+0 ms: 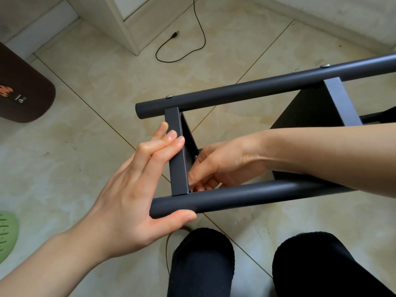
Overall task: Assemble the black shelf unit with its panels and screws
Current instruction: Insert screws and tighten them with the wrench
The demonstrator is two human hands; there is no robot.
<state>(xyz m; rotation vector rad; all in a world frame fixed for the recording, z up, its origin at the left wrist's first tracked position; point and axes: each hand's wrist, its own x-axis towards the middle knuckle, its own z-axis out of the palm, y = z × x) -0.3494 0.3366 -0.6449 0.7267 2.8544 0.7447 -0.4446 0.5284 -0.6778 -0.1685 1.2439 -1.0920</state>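
The dark grey shelf frame lies on its side over the tiled floor, with a far tube [257, 86] and a near tube [246, 195]. A flat crossbar [179, 174] joins them at the left end, and a second crossbar [340, 101] sits further right beside a black panel [304, 112]. Screw heads [169, 96] show on the far tube. My left hand [132, 189] lays straight fingers against the left crossbar, thumb under the near tube. My right hand [222, 163] reaches inside the frame, fingertips bunched behind the crossbar's lower end near a small screw [195, 157]. What they pinch is hidden.
A black USB cable [201, 28] loops on the floor beyond the frame, beside a white cabinet corner [120, 22]. A brown mat [23, 88] lies at the left and a green slipper [6, 234] at the lower left. My knees [201, 260] in black trousers sit below the frame.
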